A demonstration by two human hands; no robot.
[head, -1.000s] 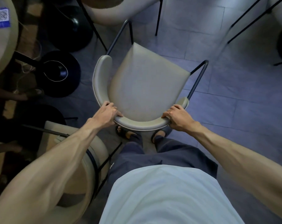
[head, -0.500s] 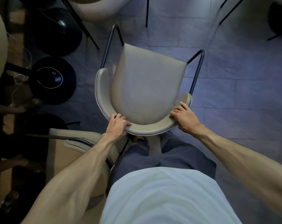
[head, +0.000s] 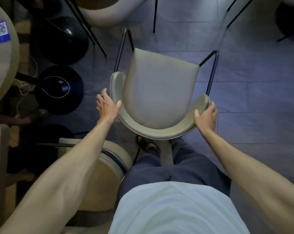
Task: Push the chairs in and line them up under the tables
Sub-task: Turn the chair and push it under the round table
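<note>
A beige chair point(head: 158, 92) with a curved backrest and black metal legs stands on the tiled floor right in front of me, its seat facing away. My right hand point(head: 206, 117) grips the right end of the backrest. My left hand point(head: 106, 105) is spread beside the left end of the backrest, fingers straight, thumb just at the rim. A round table point(head: 2, 65) with a blue QR sticker is at the far left.
A second beige chair point(head: 99, 173) stands close at my lower left. Two black round table bases point(head: 61, 90) sit on the floor to the left. Another beige chair point(head: 109, 12) is at the top, with thin black legs further right. Grey tiled floor stretches to the right.
My left hand has let go of the backrest and moved out to its left side with fingers spread. My right hand slid to the backrest's right end. The chair turned slightly.
</note>
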